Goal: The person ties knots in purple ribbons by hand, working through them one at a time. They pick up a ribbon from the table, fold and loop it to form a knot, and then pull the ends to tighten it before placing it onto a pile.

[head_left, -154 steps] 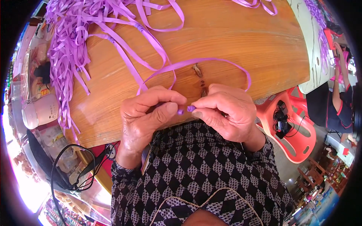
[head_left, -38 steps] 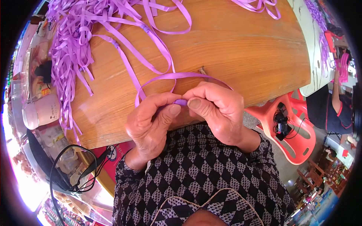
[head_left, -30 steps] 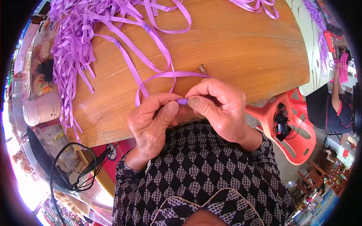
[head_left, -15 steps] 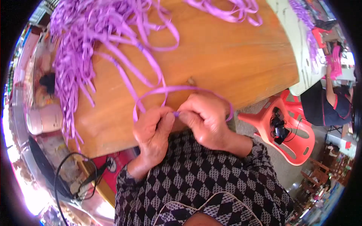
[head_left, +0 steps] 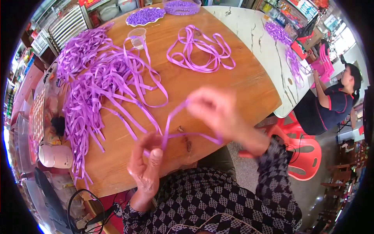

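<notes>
Between my hands runs a loop of narrow purple ribbon strap (head_left: 169, 121), above the near edge of the wooden table. My left hand (head_left: 146, 173) has the strap passing between its thumb and curled fingers. Farther right and higher, my right hand (head_left: 213, 111) pinches the strap at its fingertips and is smeared by motion. To the left lies a large heap of similar purple straps (head_left: 87, 87), some hanging over the table's left edge. A smaller coil of purple strap (head_left: 189, 48) rests on the table beyond my right hand.
At the back stand a scalloped plate of small purple pieces (head_left: 145, 16), a round clear container (head_left: 181, 7) and a clear cup (head_left: 137, 42). A pale marbled table (head_left: 269, 66) adjoins at right, where another person (head_left: 329, 101) sits. Red plastic stools (head_left: 304, 156) stand below.
My hands have parted from meeting close together. The right has swung up and away, drawing the strap; the left has turned thumb-up. The view has tilted up, showing more of the table's far side.
</notes>
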Tool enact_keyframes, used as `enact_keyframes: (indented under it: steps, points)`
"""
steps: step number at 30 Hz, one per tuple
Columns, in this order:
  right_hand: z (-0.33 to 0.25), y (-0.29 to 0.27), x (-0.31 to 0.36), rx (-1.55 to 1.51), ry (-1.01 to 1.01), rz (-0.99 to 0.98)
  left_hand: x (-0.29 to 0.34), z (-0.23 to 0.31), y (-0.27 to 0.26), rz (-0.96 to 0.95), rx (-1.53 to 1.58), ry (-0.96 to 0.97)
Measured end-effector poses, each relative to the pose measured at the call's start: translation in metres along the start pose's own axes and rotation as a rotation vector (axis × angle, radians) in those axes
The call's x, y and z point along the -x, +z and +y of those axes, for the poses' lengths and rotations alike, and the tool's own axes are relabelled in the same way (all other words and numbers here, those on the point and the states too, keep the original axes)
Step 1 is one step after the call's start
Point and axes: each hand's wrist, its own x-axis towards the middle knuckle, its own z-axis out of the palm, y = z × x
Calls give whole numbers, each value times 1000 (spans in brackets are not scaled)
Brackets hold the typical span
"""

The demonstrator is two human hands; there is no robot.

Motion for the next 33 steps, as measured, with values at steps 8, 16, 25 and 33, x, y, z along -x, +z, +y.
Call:
enact_keyframes:
  steps: [8,16,25,33]
  points:
    - [-14,-114,-179,-476,-156,403,-2,-2,-6,78,7,-48]
    - [32,-173,-254,-223,-147,-29,-8,-5,-33,52,-414,139]
    - [119,-106,-177,1106,-92,29,-8,-9,-37,-43,-858,414]
    - [64,-65,-146,829,13,166,-52,-12,-51,93,-1198,266]
